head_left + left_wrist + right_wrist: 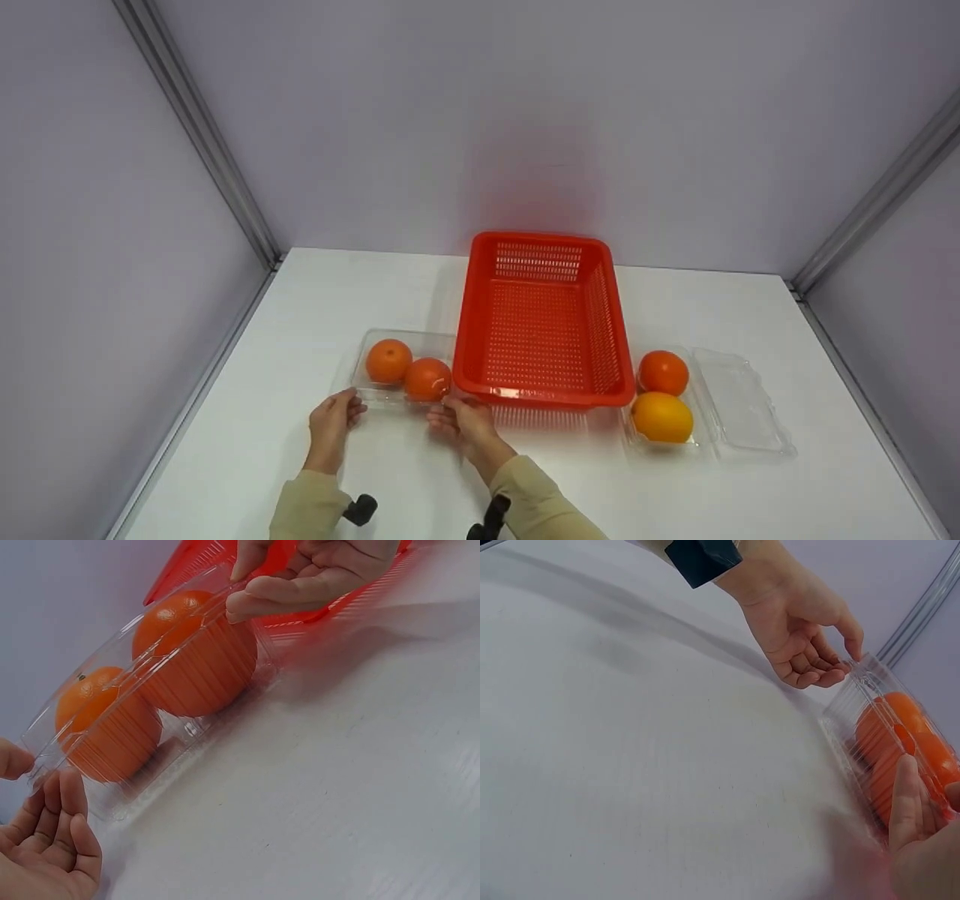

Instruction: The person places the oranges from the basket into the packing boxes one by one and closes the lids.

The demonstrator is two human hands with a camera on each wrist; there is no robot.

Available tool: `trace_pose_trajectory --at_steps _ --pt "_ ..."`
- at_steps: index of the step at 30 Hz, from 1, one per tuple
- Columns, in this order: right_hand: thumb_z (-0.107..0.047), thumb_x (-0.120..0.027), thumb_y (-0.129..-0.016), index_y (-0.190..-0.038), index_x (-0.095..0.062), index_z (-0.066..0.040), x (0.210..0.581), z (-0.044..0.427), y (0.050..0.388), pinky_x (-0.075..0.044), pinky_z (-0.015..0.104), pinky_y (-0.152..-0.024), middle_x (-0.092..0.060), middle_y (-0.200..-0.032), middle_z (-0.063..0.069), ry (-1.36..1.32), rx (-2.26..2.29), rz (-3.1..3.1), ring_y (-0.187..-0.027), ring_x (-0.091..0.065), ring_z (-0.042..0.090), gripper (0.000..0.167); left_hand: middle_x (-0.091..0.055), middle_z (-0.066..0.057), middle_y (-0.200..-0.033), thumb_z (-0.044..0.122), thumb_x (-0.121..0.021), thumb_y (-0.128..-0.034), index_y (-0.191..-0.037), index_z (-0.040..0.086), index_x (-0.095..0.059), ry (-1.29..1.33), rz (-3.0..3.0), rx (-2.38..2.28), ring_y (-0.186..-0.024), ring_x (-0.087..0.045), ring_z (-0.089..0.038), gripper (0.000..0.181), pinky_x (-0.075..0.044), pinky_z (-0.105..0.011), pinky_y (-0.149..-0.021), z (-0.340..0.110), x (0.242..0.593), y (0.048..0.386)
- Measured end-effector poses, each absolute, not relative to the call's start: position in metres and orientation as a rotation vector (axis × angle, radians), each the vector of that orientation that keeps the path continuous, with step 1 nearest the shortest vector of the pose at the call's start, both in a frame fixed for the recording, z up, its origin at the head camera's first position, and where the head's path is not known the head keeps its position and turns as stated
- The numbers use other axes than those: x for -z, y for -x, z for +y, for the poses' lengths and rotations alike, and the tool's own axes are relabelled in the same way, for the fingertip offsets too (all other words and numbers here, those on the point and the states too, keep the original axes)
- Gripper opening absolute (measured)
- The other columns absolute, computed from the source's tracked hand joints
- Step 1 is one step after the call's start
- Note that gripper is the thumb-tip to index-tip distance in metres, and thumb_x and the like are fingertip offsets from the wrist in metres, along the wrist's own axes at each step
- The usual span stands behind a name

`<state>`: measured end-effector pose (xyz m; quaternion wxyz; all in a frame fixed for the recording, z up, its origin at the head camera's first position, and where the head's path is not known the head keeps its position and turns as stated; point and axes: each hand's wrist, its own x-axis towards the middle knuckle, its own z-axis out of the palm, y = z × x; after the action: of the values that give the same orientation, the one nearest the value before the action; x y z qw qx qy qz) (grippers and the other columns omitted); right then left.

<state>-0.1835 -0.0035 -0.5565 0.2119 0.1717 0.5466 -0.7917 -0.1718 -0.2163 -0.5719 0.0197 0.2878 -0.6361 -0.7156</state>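
Note:
A clear plastic clamshell box [431,343] stands on the white table left of the red basket, its lid folded down over two oranges [388,361]. At its front left corner my left hand [330,427] pinches the rim between thumb and fingers, as the left wrist view shows. The right hand [474,431] pinches the front right corner of the same rim, close by the basket. Both oranges [199,664] show through the ribbed front wall. From the right wrist view, the left hand [802,637] is at the box's far corner.
The red plastic basket [544,394] stands right of the box, nothing in it. Further right, a second clear box [701,439] lies open, its lid [742,405] flat on the table. It holds an orange [664,373] and a yellow-orange fruit [662,418]. Walls enclose the table.

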Motion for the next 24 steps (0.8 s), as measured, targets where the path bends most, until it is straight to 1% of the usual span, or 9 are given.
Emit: trace_pose_trajectory --at_steps 8,17,24 --pt "-0.006 -0.052 -0.096 -0.115 -0.056 0.007 0.5573 -0.0044 0.1843 -0.060 0.029 -0.072 -0.075 -0.084 0.011 -0.477 2.199 1.529 -0.067 -0.072 0.012 0.024 -0.062 0.006 -0.077 0.021 -0.053 -0.0963 -0.112 -0.009 -0.055 -0.902 -1.969 2.223 -0.069 -0.061 -0.001 0.034 -0.051 -0.014 -0.068 -0.2165 0.5711 0.1713" --pt "-0.003 -0.050 -0.095 -0.117 -0.053 0.008 0.5592 -0.0066 0.1860 -0.060 0.026 -0.067 -0.072 -0.074 0.005 -0.476 2.212 1.550 -0.061 -0.069 0.008 0.024 -0.061 0.008 -0.074 0.018 -0.052 -0.0967 -0.112 -0.009 -0.054 -0.883 -1.934 2.242 -0.067 -0.061 -0.001 0.031 -0.051 -0.013 -0.067 -0.2156 0.5701 0.1715" --pt "-0.002 -0.052 -0.094 -0.115 -0.055 0.007 0.5582 -0.0069 0.1848 -0.060 0.029 -0.069 -0.074 -0.077 0.008 -0.500 2.207 1.568 -0.062 -0.070 0.009 0.023 -0.061 0.007 -0.074 0.019 -0.053 -0.0963 -0.110 -0.008 -0.055 -0.877 -1.933 2.250 -0.068 -0.061 -0.001 0.030 -0.051 -0.013 -0.067 -0.2162 0.5705 0.1708"
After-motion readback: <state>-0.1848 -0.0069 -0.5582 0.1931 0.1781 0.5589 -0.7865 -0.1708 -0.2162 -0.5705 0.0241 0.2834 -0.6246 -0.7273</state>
